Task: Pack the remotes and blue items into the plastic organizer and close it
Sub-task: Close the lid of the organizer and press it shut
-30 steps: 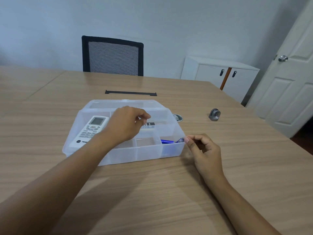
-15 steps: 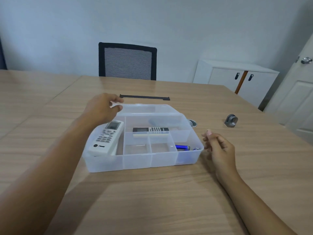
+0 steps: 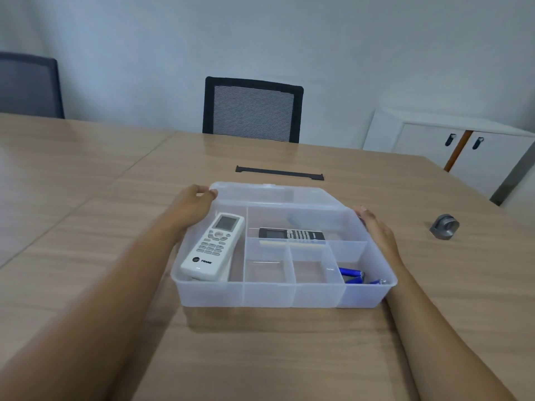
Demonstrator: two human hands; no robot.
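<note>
The clear plastic organizer [image 3: 260,295] sits on the wooden table with its lid [image 3: 269,193] folded back flat behind it. A white remote [image 3: 212,247] lies in the long left compartment. A black remote [image 3: 291,234] lies in the back middle compartment. Several blue items [image 3: 357,276] rest in the front right compartment. My left hand [image 3: 192,205] grips the lid's left far corner. My right hand [image 3: 376,230] lies against the organizer's right side near the back corner, its fingers partly hidden by the plastic.
A grey metal piece [image 3: 444,227] lies on the table to the right. A black strip [image 3: 279,172] is set in the table behind the lid. A black mesh chair [image 3: 252,110] stands at the far edge, a white cabinet [image 3: 451,143] at back right.
My right hand moved from the front right of the organizer to its right back corner. My left hand stays at the lid's left corner. The view shifted closer.
</note>
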